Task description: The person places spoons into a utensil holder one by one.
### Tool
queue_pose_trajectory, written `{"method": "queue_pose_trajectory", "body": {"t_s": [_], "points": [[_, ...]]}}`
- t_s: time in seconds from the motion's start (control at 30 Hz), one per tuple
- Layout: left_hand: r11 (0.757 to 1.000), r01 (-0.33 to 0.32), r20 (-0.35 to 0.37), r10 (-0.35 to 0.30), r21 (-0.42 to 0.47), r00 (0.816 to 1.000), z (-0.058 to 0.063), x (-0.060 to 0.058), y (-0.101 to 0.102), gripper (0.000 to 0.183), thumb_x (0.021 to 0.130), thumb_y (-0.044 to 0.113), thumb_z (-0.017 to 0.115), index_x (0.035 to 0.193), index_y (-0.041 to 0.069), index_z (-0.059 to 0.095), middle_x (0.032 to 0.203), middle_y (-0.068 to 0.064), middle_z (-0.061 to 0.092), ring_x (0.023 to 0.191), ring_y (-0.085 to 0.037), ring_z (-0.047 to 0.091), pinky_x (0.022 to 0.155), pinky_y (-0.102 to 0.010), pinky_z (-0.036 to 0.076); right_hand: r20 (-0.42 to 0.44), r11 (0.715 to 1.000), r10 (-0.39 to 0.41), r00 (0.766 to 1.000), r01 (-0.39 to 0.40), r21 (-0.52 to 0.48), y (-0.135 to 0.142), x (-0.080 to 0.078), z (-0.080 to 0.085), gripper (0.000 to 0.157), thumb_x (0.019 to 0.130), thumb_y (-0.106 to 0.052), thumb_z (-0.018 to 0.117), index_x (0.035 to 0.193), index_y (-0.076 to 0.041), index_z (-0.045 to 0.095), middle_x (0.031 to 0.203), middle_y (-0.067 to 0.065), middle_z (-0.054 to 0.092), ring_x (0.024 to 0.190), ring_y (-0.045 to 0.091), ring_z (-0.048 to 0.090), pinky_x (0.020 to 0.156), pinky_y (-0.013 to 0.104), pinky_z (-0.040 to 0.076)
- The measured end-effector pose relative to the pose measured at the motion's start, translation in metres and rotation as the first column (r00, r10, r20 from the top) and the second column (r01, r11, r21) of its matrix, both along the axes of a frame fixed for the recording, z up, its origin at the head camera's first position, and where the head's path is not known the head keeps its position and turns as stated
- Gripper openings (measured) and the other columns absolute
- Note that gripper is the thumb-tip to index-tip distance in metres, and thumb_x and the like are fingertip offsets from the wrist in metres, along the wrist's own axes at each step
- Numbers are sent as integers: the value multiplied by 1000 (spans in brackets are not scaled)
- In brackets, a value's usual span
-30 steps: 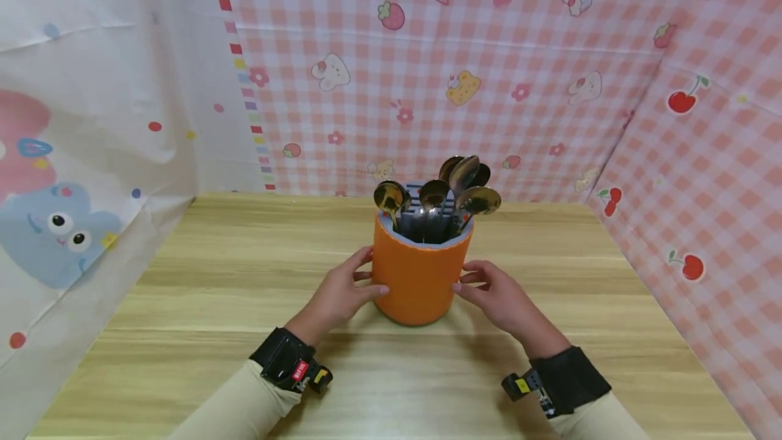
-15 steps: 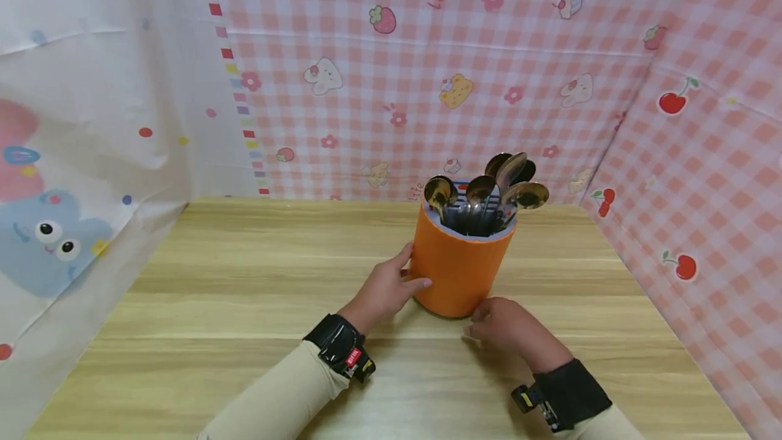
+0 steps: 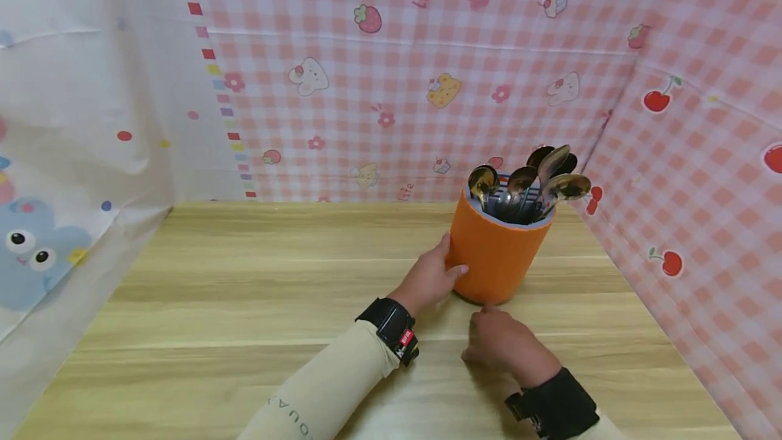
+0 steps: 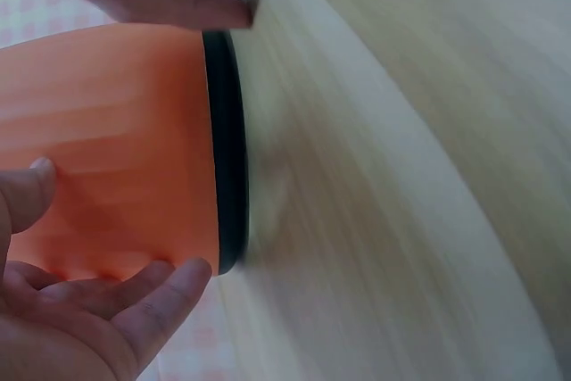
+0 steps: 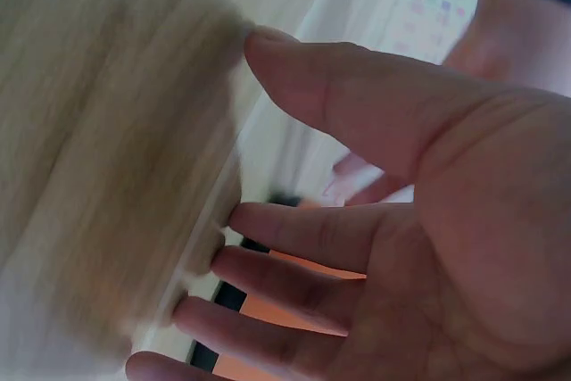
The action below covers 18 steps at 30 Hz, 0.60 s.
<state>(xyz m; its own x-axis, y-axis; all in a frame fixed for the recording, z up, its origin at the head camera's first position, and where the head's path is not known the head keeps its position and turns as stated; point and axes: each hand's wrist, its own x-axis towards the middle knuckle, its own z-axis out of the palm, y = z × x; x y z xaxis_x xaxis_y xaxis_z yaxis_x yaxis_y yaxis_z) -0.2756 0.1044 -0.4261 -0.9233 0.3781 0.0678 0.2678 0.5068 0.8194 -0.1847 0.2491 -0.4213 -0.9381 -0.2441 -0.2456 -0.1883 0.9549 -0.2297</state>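
Observation:
An orange cylindrical utensil holder (image 3: 501,257) stands right of the table's middle. Several metal spoons (image 3: 522,178) stick out of its top, bowls upward. My left hand (image 3: 426,278) holds its left side, thumb at the front and fingers curving round behind. In the left wrist view, the fingertips touch the orange wall (image 4: 134,131) above a black base (image 4: 228,158). My right hand (image 3: 506,343) is by the table just in front of the holder's base. Its fingers (image 5: 303,229) are loosely spread with fingertips at the tabletop in the right wrist view, holding nothing.
The wood-patterned tabletop (image 3: 244,290) reaches back to a pink checked cloth wall (image 3: 342,60). Another checked cloth (image 3: 702,189) closes the right side, near the holder. A white printed cloth (image 3: 73,121) hangs at the left.
The utensil holder has moved right and slightly back with my left hand on it. My right hand has left its right side and lies lower, before the base. The head view has turned slightly right.

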Motion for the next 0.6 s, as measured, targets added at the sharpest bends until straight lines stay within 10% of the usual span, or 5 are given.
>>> {"method": "queue_pose_trajectory", "body": {"t_s": [0.3, 0.6], "points": [[998, -20, 13, 21, -63, 1000, -3, -5, 12, 69, 102, 33, 54, 155, 10, 16, 158, -5, 30, 141, -14, 29, 114, -35, 27, 37, 1000, 3, 999, -4, 26, -14, 0, 2, 45, 73, -30, 84, 95, 3, 64, 92, 14, 53, 75, 27, 54, 68, 47, 51], [968, -56, -219, 0, -245, 976, -4, 6, -60, 37, 99, 28, 55, 130, 8, 60, 131, -9, 63, 123, -23, 54, 103, -40, 43, 55, 1000, 7, 998, -7, -2, -14, -11, 1, 29, 86, -33, 72, 101, -9, 66, 92, 6, 61, 83, 23, 57, 76, 47, 50]]}}
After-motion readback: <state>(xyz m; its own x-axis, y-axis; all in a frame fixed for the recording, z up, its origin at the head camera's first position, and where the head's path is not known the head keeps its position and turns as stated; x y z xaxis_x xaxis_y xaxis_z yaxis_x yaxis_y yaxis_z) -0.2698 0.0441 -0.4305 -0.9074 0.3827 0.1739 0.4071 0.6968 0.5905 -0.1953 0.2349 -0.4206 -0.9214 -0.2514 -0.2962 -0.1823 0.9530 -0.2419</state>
